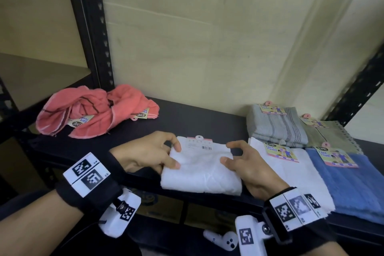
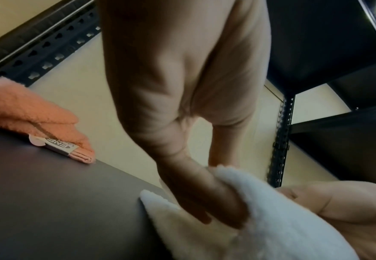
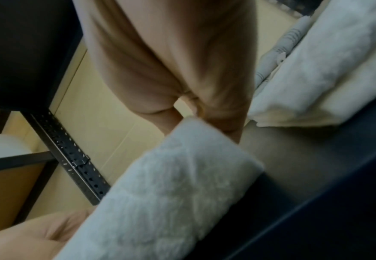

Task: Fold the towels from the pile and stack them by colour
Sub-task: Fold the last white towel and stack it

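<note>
head view: folded white towel (image 1: pixel 200 169) lies at the dark shelf's (image 1: pixel 187 118) front edge. left hand (image 1: pixel 145 153) pinches its 9 o'clock edge, right hand (image 1: pixel 247 167) its 3 o'clock edge. crumpled pink towels (image 1: pixel 91 110) sit at 10 o'clock, folded stacks at 3 o'clock.

place: storeroom or stock area, likely retail back room | shelving: black slotted-steel rack (image 1: pixel 91 27), dark shelf board (image 1: pixel 197 118) | walls: plain cream, bare | goods: towels with "Face Towel" retail tags (image 1: pixel 281 151) and a barcode label (image 1: pixel 202 145) | below shelf: cardboard boxes (image 1: pixel 166 210)
</note>
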